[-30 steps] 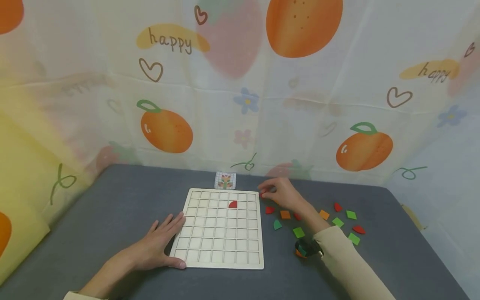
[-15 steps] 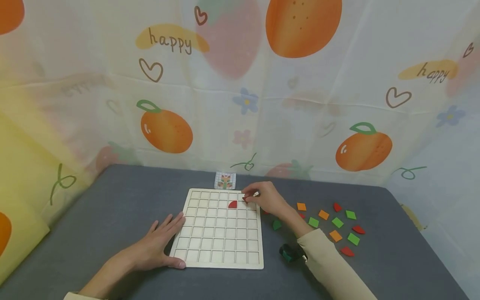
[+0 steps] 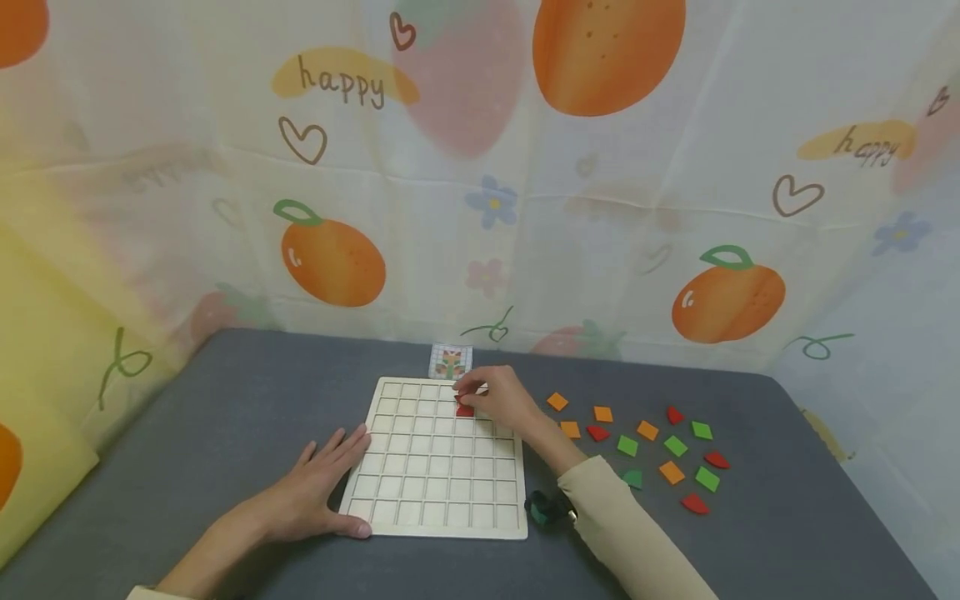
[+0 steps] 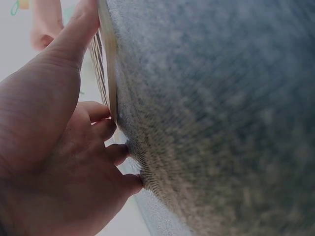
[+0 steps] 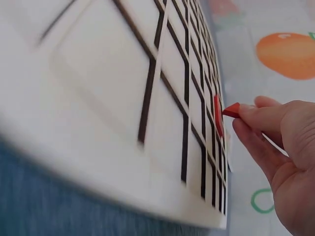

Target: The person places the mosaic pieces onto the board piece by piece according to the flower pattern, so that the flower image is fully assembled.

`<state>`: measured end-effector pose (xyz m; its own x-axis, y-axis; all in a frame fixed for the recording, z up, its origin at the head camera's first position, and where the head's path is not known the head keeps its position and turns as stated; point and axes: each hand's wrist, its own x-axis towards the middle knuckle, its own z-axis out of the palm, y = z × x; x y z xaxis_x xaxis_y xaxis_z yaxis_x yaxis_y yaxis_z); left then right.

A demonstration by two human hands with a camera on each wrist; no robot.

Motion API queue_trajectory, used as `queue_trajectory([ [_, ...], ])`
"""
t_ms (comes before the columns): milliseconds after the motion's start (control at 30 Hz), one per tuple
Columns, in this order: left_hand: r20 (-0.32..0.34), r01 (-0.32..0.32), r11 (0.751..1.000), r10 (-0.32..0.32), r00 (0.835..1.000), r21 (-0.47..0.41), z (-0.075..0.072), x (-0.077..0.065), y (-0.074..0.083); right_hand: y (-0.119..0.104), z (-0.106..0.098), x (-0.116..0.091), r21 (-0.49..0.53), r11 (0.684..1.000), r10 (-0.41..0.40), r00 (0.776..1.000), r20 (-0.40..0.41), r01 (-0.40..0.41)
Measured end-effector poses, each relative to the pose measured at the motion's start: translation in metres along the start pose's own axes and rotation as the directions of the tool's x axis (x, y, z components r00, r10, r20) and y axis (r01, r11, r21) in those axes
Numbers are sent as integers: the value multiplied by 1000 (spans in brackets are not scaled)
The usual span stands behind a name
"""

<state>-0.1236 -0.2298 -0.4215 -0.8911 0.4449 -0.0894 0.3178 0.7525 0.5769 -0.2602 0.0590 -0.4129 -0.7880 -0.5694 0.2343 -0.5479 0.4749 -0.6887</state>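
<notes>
A white gridded board (image 3: 448, 532) lies on the grey table. My left hand (image 3: 307, 496) rests at its left side, fingers spread along the edge and thumb on the near left corner. In the left wrist view, the fingertips of this left hand (image 4: 64, 147) touch the board's edge and the tablecloth. Over the far part of the board, my right hand (image 3: 501, 402) pinches a small red tile (image 5: 232, 110) between thumb and fingers, tilted. Just below it, another red tile (image 3: 465, 412) lies in a grid cell. Whether the two tiles touch is unclear.
Right of the board lie loose tiles: several orange squares (image 3: 603, 413), several green squares (image 3: 676, 446), several red pieces (image 3: 695, 503) and a dark green piece (image 3: 633, 478). Behind the board is a small pattern card (image 3: 450, 362). A printed curtain (image 3: 585, 275) hangs behind the table.
My right hand has moved left from beside the board's far right edge, carrying the red tile over the grid to the other red tile. The left hand stays put.
</notes>
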Motion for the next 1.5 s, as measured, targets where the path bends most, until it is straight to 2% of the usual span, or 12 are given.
queue_trajectory([
  [167,-11,-17,1000,17,1000,9,0,0,0,-4,10,5,21,1000,-8,1000,2,8],
  [367,-7,-9,1000,9,1000,3,0,0,0,-7,16,8,65,998,5,1000,5,-5],
  [567,8,14,1000,-14,1000,-2,1,1,0,-13,19,8,38,999,12,1000,14,-13],
  [833,6,16,1000,-16,1000,1,1,1,-1,-20,22,10,-110,994,-3,999,32,6],
  [1100,0,6,1000,-6,1000,4,2,0,-2,-16,23,11,-103,993,63,998,28,-60],
  [1300,-6,3,1000,-3,1000,2,1,-1,0,-11,24,12,-127,991,52,998,23,-48],
  [1500,-8,4,1000,-4,1000,7,2,-1,0,-10,24,13,-110,993,50,999,18,-48],
])
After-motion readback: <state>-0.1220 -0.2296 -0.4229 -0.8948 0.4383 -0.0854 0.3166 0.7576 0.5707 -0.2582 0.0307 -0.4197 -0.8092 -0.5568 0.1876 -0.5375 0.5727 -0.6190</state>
